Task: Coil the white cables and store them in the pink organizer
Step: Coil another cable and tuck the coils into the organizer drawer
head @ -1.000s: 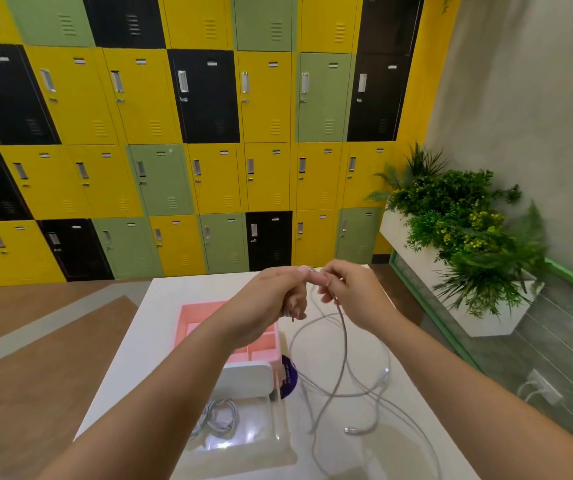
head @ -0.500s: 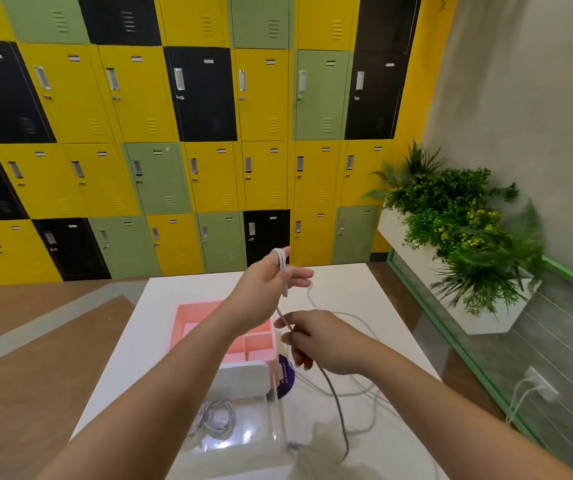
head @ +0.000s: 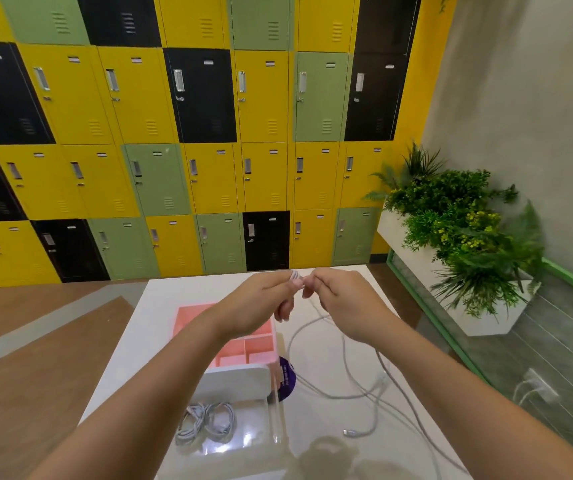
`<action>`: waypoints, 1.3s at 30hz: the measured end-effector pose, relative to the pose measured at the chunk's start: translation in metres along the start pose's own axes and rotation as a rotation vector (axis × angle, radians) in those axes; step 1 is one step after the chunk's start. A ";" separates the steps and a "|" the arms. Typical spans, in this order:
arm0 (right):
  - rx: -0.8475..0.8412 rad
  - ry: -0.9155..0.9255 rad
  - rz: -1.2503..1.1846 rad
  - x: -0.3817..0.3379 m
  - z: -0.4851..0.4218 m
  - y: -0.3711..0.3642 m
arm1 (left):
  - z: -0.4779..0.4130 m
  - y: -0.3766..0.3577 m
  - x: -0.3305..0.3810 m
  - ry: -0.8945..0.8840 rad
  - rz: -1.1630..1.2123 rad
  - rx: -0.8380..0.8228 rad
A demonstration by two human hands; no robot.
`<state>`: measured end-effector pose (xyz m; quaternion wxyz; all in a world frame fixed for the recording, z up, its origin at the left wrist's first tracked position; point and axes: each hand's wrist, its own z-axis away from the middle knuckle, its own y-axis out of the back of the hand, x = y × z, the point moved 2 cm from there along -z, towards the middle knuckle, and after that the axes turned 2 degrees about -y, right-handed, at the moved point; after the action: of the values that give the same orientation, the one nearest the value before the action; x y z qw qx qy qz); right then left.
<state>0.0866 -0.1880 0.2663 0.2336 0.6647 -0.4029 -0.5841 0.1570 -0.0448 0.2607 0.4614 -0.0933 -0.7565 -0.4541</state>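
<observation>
Above the far half of the white table (head: 330,455), both hands meet, raised clear of the surface so the slack can hang free while it is wound. The left hand (head: 264,301) pinches a few small loops (head: 293,274) of the white cable (head: 299,329) between thumb and fingertips, acting as the fixed anchor for the coil. The right hand (head: 344,303) sits just beside it, fingertips almost touching the left's, closed on the same cable right where the next turn would be laid; exactly how its fingers wrap the strand is hidden behind the knuckles. From there the cable drops to the table and sprawls in wide, loose curves on the person's right, ending in a plug (head: 349,433) that lies near the front. That much slack on the table suggests the coil is only at its start, with most of the length yet to be gathered. The pink organizer (head: 191,317) stands under the left forearm, its divided compartments open upward and close enough for a short reach once the bundle is finished; no cable shows in the parts of it that are visible. Against its near side rests a white lid (head: 236,379), with a purple disc (head: 287,379) just beside it. Nearer the camera a clear tray (head: 261,431) holds two coiled cables (head: 205,424), apparently waiting there. The next turns call for steady tension, since the loose curves could snag on one another
</observation>
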 end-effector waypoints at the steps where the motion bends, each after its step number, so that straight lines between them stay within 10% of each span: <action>1: -0.005 -0.002 -0.028 0.001 -0.002 0.001 | 0.000 0.001 0.000 0.003 -0.022 -0.024; 10: -0.020 0.121 -0.075 0.001 -0.004 0.022 | 0.001 0.007 0.001 0.000 -0.226 -0.023; 31: 0.132 0.129 -0.231 0.030 0.002 0.047 | 0.008 0.024 0.011 0.033 0.353 0.176; 39: 0.304 0.155 -0.310 0.025 -0.002 0.058 | 0.015 0.017 0.019 0.093 0.487 -0.141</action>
<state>0.0736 -0.2412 0.2978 0.0686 0.7892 -0.3602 -0.4926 0.1468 -0.0285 0.2831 0.5839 -0.2839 -0.6559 -0.3851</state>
